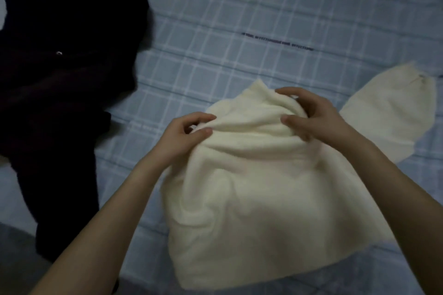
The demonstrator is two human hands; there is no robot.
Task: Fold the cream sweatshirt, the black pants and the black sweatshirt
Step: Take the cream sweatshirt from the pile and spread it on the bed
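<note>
While both hands pinched the cream sweatshirt (pixel 251 187), left hand (pixel 189 134) and right hand (pixel 309 117) bunching its top, I judged flattening on the bed (pixel 215 31) should precede folding.

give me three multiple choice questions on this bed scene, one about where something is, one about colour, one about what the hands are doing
1. Where do the black clothes lie relative to the cream sweatshirt?
A. to its left
B. on top of it
C. under it

2. What colour is the checked bed cover?
A. red
B. light blue
C. green

3. What are the hands doing?
A. resting flat on the cover
B. both pinching the cream fabric
C. lifting the black clothes

Answers: 1 A, the dark pile sits apart at the left. 2 B, pale blue with white lines. 3 B, the left hand and right hand each gather cloth near the sweatshirt's far end.
</note>
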